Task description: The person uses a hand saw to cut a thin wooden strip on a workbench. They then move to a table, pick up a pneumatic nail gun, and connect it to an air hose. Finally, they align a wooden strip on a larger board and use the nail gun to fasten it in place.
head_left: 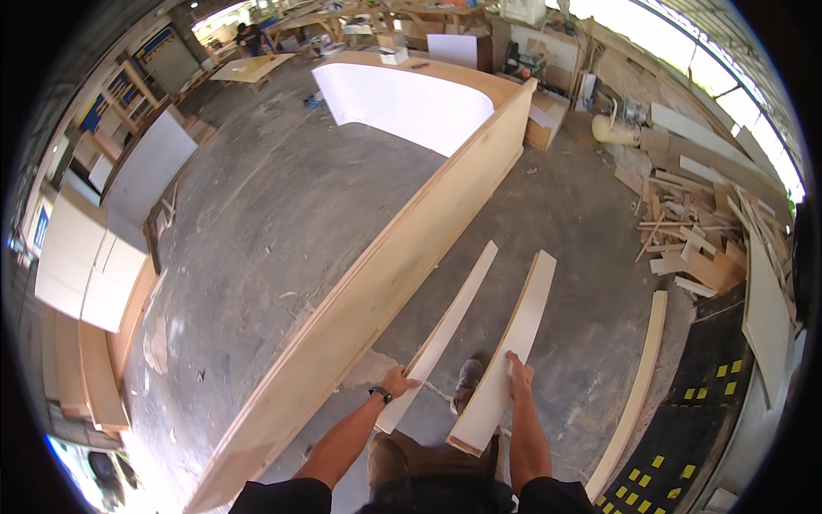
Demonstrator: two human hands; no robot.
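In my left hand (398,382) is a narrow white-faced wooden strip (448,330), gripped near its lower end and slanting away from me. My right hand (519,374) is closed on the right edge of a wider white-faced board (492,390) with a bare wood edge. The two boards run nearly side by side, with a gap between them and the floor showing through. Just left of them, a long wooden panel (385,287) stands on edge and stretches diagonally from the lower left to the upper middle.
A curved white-fronted counter (402,98) adjoins the panel's far end. To the right lie a long wood strip (638,385), a scrap wood pile (693,231) and an air compressor (616,128). White cabinet panels (90,257) stand left. A person (250,38) is far back.
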